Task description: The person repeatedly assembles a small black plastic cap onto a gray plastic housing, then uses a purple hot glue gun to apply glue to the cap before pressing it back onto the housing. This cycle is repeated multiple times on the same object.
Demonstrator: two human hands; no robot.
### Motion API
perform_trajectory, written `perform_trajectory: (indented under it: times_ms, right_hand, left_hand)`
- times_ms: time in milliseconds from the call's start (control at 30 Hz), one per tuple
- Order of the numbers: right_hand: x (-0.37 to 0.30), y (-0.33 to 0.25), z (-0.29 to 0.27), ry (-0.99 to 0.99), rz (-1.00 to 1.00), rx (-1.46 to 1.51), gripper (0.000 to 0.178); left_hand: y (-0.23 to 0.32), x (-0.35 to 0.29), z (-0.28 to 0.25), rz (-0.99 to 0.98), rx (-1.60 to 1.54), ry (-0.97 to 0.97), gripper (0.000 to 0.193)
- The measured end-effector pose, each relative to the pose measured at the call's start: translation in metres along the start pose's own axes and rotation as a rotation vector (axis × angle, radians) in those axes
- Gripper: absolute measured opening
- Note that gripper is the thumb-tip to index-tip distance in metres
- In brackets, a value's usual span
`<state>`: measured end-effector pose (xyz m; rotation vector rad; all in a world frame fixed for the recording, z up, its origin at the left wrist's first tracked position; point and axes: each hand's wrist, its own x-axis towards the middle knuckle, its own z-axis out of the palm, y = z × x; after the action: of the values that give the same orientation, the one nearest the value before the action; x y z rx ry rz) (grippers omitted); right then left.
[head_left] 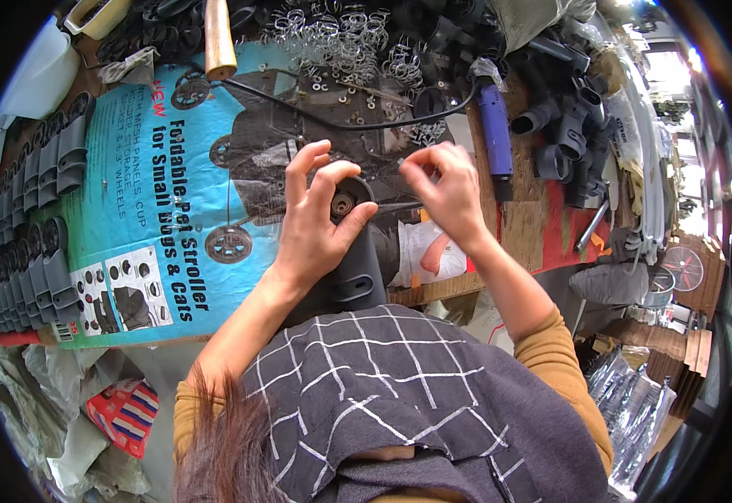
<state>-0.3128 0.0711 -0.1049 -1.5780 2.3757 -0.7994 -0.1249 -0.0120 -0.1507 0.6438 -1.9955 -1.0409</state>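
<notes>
My left hand [307,226] holds a dark grey plastic part [359,267] by its round cupped end, thumb and forefinger on either side of the rim. Its slotted body points back toward me at the table's edge. Inside the cup sits a coiled metal spring [342,204]. My right hand [451,191] hovers just to the right, apart from the part, with thumb and fingertips pinched together. Whatever lies in that pinch is too small to make out.
Loose springs [341,42] and small washers lie across the back. A purple power screwdriver [494,134] with a black cord is at the right, beside piled grey fittings [571,126]. A wooden handle [219,42] juts in behind. Rows of grey parts [43,168] line the left.
</notes>
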Motion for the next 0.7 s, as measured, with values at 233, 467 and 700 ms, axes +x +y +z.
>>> perform_trajectory:
  times_ms: [233,467,700]
  right_hand:
    - [-0.016,-0.035,-0.003,-0.219,-0.001,0.285,0.02]
    - [0.032,0.102,-0.048,0.19,0.472,-0.583,0.071]
    - [0.016,0.073,-0.058,0.373,0.344,0.678,0.061]
  left_hand:
    - [-0.001,-0.002,0.002,0.029,-0.012,-0.023,0.015]
    - [-0.003,-0.004,0.004,0.036,-0.053,-0.022,0.016]
    - [-0.004,-0.003,0.004,0.055,-0.049,-0.006,0.016]
